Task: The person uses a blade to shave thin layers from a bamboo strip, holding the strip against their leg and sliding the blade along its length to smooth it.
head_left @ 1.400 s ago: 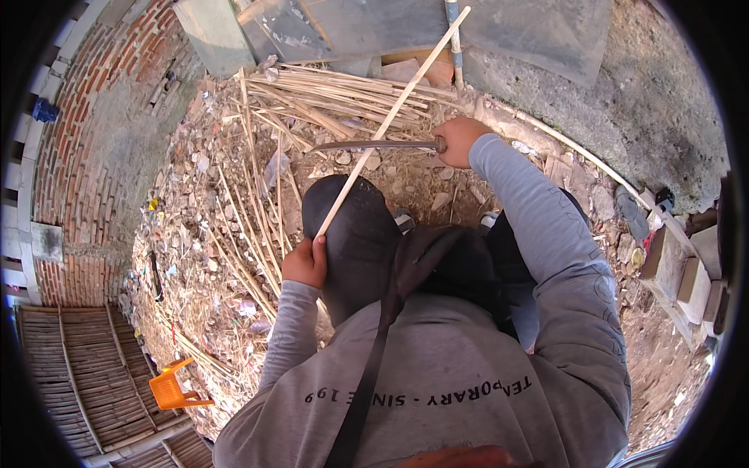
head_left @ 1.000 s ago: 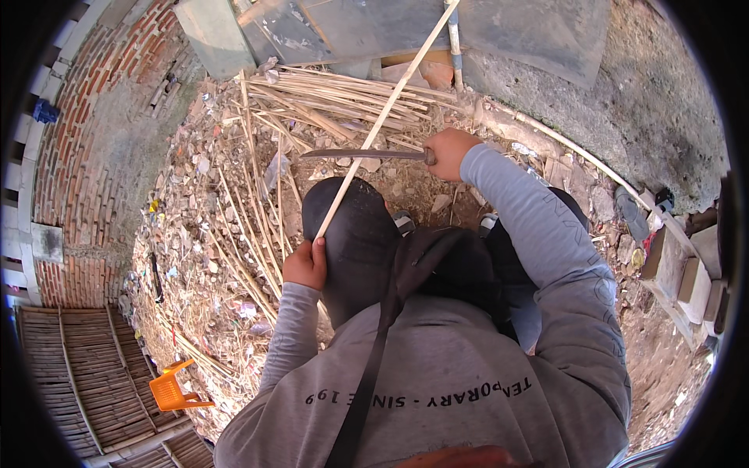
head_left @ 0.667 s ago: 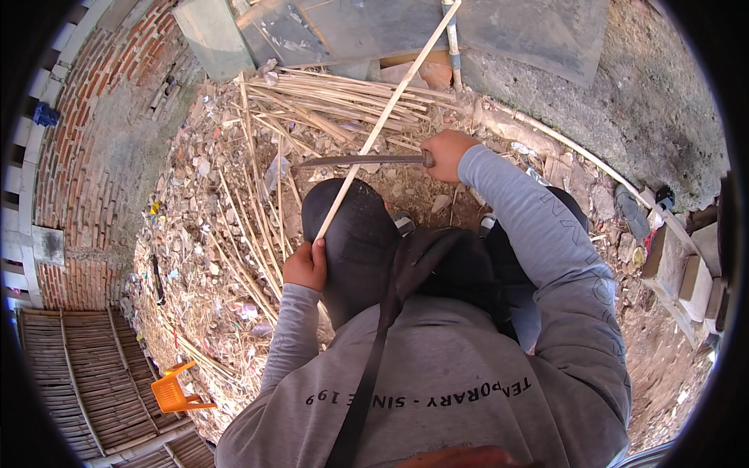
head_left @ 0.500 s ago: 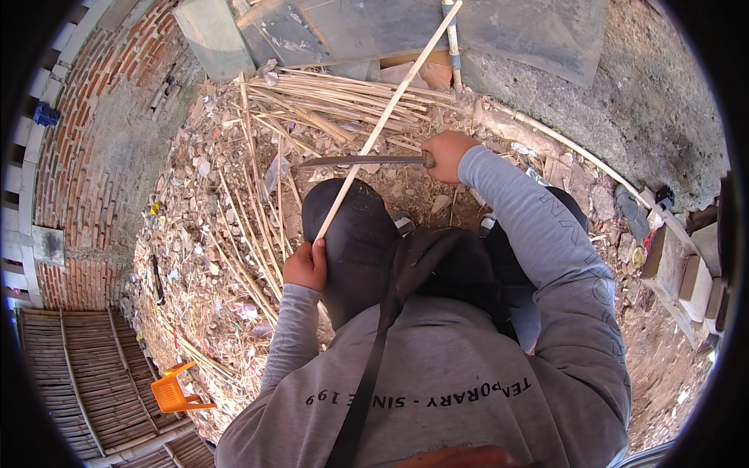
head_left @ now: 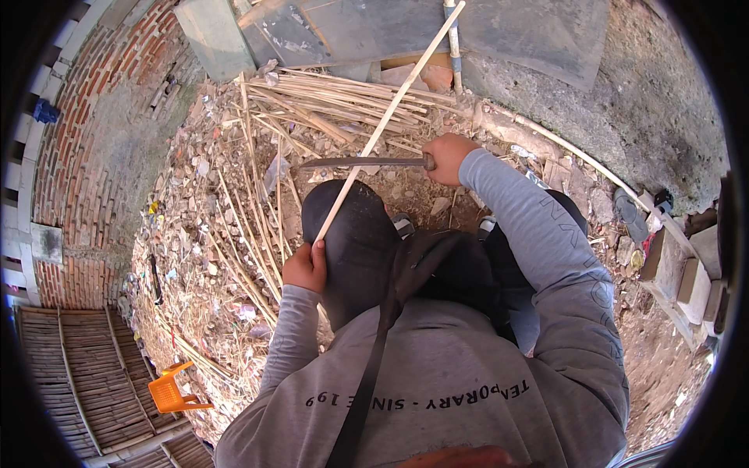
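My left hand (head_left: 305, 267) is closed round the near end of a long pale bamboo strip (head_left: 390, 111), beside my left knee. The strip slants up and away to the right, over the knee, its far end near a grey upright pipe. In my right hand (head_left: 450, 158) is the handle of a machete (head_left: 363, 162), held level with its blade pointing left. Blade and strip cross just beyond the knee; whether they touch I cannot tell. My fingers hide most of the handle and the strip's near end.
A pile of cut bamboo strips (head_left: 351, 97) lies ahead on rubble-strewn ground, with more strips (head_left: 242, 226) to the left. A brick wall (head_left: 74, 171) stands at left, an orange plastic chair (head_left: 173, 390) at lower left. Grey sheets (head_left: 335, 31) lean at the far side.
Almost nothing differs. Both hands, the bamboo strip and the machete stay in nearly the same place, with only a very slight shift.
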The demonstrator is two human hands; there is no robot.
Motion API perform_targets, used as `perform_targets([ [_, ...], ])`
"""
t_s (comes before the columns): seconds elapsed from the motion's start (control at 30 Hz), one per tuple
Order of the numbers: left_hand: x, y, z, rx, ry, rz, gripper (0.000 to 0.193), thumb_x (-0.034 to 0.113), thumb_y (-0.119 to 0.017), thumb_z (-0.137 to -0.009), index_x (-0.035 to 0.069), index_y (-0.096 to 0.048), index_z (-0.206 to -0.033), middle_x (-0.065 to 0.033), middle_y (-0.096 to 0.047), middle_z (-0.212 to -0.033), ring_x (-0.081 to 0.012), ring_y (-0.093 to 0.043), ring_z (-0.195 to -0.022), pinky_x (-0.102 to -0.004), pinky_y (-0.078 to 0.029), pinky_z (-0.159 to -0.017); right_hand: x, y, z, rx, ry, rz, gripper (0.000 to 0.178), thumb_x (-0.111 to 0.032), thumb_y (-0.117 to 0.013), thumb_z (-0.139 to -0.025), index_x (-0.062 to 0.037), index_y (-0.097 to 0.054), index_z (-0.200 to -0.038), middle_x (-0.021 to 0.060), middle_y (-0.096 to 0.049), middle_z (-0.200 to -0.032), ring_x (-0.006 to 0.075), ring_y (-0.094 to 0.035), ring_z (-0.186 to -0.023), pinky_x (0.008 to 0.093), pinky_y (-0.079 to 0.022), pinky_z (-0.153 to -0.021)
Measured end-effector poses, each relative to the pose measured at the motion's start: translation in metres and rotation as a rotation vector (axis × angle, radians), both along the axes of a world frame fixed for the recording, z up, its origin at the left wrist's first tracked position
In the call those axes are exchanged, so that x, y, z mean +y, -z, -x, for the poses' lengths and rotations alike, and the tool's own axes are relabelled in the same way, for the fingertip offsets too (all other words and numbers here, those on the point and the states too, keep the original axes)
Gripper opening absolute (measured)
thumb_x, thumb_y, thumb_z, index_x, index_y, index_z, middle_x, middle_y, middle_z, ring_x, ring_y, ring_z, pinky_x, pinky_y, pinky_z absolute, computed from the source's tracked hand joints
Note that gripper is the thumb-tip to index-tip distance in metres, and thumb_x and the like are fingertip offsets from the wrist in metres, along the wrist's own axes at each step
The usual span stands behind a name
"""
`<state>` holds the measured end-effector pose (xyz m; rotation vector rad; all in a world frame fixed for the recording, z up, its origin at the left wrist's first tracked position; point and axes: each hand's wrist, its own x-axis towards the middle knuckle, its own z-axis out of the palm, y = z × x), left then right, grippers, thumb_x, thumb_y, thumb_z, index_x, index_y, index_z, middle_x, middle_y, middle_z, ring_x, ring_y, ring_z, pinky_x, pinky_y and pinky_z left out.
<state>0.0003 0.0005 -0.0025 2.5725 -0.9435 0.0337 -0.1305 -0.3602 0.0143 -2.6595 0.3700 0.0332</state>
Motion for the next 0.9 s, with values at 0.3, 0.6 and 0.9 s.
perform_targets([
  [0.3, 0.0000, 0.0002, 0.0003, 0.023, 0.001, 0.013, 0.054, 0.046, -0.050, -0.098, 0.003, -0.052, -0.065, -0.0216, -0.056, -0.059, -0.0435, -0.057, -0.058, -0.0492, -0.043, -0.054, -0.0007, 0.0018, 0.0001, -0.005, -0.002, 0.009, 0.028, -0.030, -0.073, -0.076, -0.0054, -0.066, -0.088, 0.0193, -0.068, -0.082, 0.0387, -0.066, -0.083, 0.0464, -0.053, -0.077],
  [0.6, -0.0012, -0.0016, 0.0010, 0.050, -0.012, 0.012, 0.053, 0.046, -0.050, -0.098, 0.003, -0.053, -0.066, -0.0208, -0.055, -0.058, -0.0424, -0.057, -0.057, -0.0478, -0.044, -0.054, -0.0013, 0.0036, -0.0007, 0.006, -0.002, 0.011, 0.030, -0.031, -0.073, -0.076, -0.0049, -0.066, -0.090, 0.0198, -0.068, -0.082, 0.0390, -0.066, -0.083, 0.0465, -0.053, -0.077],
  [0.9, -0.0003, 0.0015, -0.0012, 0.043, 0.001, 0.029, 0.052, 0.045, -0.051, -0.097, 0.003, -0.053, -0.066, -0.0210, -0.056, -0.058, -0.0423, -0.058, -0.057, -0.0475, -0.044, -0.054, -0.0032, 0.0081, -0.0011, -0.013, -0.008, -0.011, 0.030, -0.031, -0.073, -0.076, -0.0046, -0.066, -0.089, 0.0190, -0.067, -0.080, 0.0383, -0.066, -0.082, 0.0460, -0.053, -0.077],
])
